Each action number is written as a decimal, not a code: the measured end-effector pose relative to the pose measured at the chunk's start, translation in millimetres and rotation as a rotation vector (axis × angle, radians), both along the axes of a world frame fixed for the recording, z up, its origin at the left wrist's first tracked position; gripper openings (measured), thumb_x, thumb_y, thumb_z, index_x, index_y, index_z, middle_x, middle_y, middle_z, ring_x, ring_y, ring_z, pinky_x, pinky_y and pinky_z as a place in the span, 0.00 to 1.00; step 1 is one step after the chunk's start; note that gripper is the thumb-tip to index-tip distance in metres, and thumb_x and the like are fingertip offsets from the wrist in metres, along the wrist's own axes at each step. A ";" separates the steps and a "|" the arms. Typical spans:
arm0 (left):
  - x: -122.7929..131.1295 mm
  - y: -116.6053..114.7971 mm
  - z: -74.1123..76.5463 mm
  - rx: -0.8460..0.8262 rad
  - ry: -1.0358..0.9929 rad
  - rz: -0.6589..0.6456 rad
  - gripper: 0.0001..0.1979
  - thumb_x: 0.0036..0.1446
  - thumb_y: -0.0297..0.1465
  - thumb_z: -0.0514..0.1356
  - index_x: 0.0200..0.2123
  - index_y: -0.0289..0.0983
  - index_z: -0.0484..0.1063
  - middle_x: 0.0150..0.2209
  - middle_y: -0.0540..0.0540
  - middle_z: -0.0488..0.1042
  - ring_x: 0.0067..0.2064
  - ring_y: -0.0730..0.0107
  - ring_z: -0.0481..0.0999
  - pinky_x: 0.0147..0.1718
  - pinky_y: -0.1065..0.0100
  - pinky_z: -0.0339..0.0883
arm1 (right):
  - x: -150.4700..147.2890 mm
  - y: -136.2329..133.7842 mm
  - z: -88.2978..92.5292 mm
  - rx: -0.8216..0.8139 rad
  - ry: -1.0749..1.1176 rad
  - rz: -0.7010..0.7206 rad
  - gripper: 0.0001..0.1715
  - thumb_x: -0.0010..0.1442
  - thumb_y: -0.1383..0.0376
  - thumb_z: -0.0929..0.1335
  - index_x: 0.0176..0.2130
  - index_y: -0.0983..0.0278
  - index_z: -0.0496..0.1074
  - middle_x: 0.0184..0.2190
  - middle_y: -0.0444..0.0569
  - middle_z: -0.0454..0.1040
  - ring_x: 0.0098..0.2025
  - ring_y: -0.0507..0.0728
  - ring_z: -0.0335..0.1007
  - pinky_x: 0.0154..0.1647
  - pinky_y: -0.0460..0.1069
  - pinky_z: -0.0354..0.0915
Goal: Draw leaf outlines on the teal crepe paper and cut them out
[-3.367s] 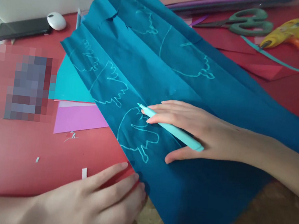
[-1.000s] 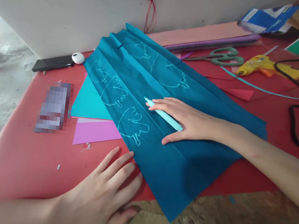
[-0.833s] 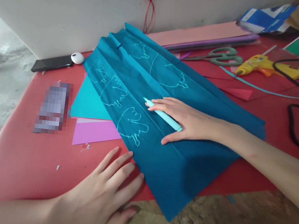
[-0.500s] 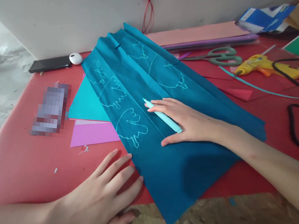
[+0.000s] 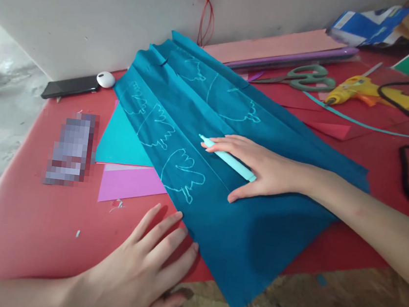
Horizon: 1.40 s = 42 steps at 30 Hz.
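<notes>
A large sheet of dark blue paper [image 5: 222,190] with fold lines lies slantwise over the table, its near corner past the edge. Light outlines of scalloped, petal-like shapes are drawn along its left and upper parts. My right hand [image 5: 269,168] rests on the sheet, fingers stretched forward and thumb apart. A pale mint marker pen [image 5: 232,165] is tucked among its fingers, tip pointing up-left; its tip seems clear of the drawn lines. My left hand [image 5: 155,261] lies spread at the sheet's lower left edge, fingertips touching or nearly touching it, holding nothing.
On the red table [image 5: 33,232] are turquoise paper [image 5: 125,139], purple paper [image 5: 130,184], a black phone [image 5: 71,86], a white rounded object [image 5: 105,79] and a blurred-out item [image 5: 72,148]. Green-handled scissors [image 5: 311,78], a yellow glue gun [image 5: 359,91] and a black cable [image 5: 405,171] are at right.
The view has shifted slightly, so everything appears a little further right. My right hand and the marker pen have slid slightly right over the sheet. My left hand stays at the paper's edge.
</notes>
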<state>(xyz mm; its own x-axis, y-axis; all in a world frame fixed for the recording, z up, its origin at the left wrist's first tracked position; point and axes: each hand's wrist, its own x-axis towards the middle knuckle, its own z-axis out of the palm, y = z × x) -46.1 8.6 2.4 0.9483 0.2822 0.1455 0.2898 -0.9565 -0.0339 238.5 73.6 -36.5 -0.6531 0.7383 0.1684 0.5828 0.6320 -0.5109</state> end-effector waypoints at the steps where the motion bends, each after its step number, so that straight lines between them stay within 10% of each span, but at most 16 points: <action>1: 0.1 0.0 0.2 0.002 -0.004 0.002 0.17 0.66 0.38 0.44 0.47 0.38 0.68 0.44 0.48 0.75 0.50 0.57 0.71 0.50 0.54 0.59 | 0.9 0.2 -0.3 -0.005 0.008 -0.001 0.47 0.48 0.46 0.71 0.59 0.61 0.54 0.61 0.57 0.58 0.64 0.67 0.49 0.60 0.65 0.51; 22: 0.7 0.7 1.0 -0.007 0.022 -0.006 0.18 0.66 0.38 0.45 0.46 0.38 0.69 0.46 0.46 0.75 0.50 0.55 0.71 0.50 0.53 0.58 | -2.3 -2.5 -0.3 0.048 0.062 -0.046 0.26 0.60 0.58 0.64 0.56 0.60 0.58 0.57 0.56 0.64 0.61 0.63 0.56 0.59 0.64 0.55; 42: -0.2 0.7 -0.1 -0.012 -0.014 0.002 0.17 0.64 0.40 0.48 0.47 0.37 0.69 0.45 0.46 0.74 0.50 0.56 0.70 0.52 0.55 0.58 | -5.6 -2.5 -0.7 0.083 -0.076 -0.023 0.33 0.58 0.48 0.63 0.57 0.61 0.58 0.60 0.54 0.61 0.64 0.64 0.50 0.62 0.63 0.50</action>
<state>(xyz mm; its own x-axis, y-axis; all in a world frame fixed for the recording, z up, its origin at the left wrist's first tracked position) -46.3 9.2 2.3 0.9456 0.2861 0.1549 0.2924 -0.9561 -0.0185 232.9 71.1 -37.2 -0.6495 0.7385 0.1808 0.6322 0.6567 -0.4111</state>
